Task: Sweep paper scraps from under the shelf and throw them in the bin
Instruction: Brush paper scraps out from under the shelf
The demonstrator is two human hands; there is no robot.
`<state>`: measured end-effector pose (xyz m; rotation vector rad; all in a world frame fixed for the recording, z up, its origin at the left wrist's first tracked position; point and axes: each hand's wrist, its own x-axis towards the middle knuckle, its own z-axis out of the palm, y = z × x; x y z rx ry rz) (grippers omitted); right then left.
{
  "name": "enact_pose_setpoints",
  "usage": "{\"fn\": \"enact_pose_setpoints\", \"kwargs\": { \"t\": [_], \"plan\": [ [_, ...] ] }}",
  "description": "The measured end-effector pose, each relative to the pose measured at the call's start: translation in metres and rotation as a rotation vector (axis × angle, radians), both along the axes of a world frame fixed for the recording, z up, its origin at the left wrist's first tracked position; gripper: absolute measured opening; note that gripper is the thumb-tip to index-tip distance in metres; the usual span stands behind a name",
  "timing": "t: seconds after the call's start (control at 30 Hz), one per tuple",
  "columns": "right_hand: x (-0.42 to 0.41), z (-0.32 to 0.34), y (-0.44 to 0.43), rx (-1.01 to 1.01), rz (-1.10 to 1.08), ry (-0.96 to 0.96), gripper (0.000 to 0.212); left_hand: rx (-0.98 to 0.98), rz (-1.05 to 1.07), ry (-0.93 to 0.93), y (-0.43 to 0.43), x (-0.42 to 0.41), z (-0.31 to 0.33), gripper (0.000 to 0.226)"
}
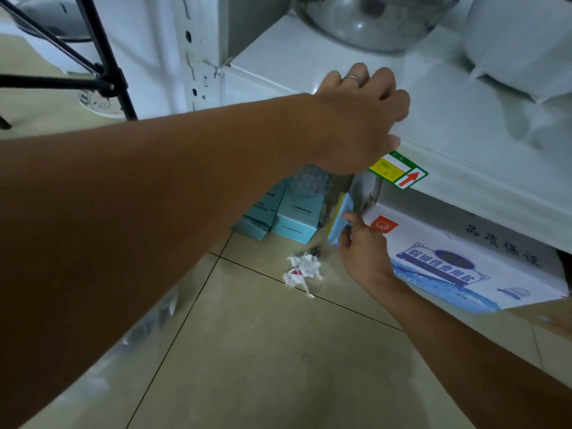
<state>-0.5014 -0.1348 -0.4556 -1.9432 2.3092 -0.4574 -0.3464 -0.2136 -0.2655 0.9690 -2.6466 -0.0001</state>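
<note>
My left hand (359,119) clamps over the front lip of the white shelf (356,69), fingers curled on top and thumb beneath, apparently to steady me while I crouch low. My right hand (363,250) reaches under that shelf, its grip pinching a thin blue-and-yellow item (339,221) I cannot identify, wedged beside a printed cardboard box (464,267). The paper scraps (301,270), a crumpled white wad with a red fleck, lie on the glazed beige floor tiles (278,351), just left of my right hand and already clear of the shelf's shadow. Pale teal cartons (291,218) stand behind them. A polished steel pot (371,23) gleams above. No bin is in view.
</note>
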Motion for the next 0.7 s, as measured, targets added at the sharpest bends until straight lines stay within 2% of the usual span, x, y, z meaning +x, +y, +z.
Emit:
{"fn": "enact_pose_setpoints", "kwargs": {
  "t": [0.07, 0.27, 0.47, 0.57, 0.7],
  "plan": [
    [0.008, 0.0, -0.016, -0.041, -0.054, -0.025, 0.041, -0.005, -0.005, -0.01, 0.001, 0.0, 0.0, 0.044],
    [0.025, -0.023, -0.044, 0.085, -0.217, -0.209, 0.045, 0.035, 0.004, -0.024, 0.001, 0.0, 0.002, 0.044],
    [-0.003, -0.007, 0.011, 0.217, 0.007, -0.094, 0.03, -0.024, -0.003, -0.012, -0.001, -0.001, -0.002, 0.045],
    [-0.019, 0.005, 0.034, 0.129, 0.045, -0.107, 0.032, -0.032, -0.009, -0.003, 0.0, -0.003, -0.002, 0.044],
    [-0.014, -0.011, 0.013, 0.066, 0.073, 0.007, 0.037, 0.006, 0.0, -0.033, 0.002, 0.0, 0.001, 0.044]
  ]
}}
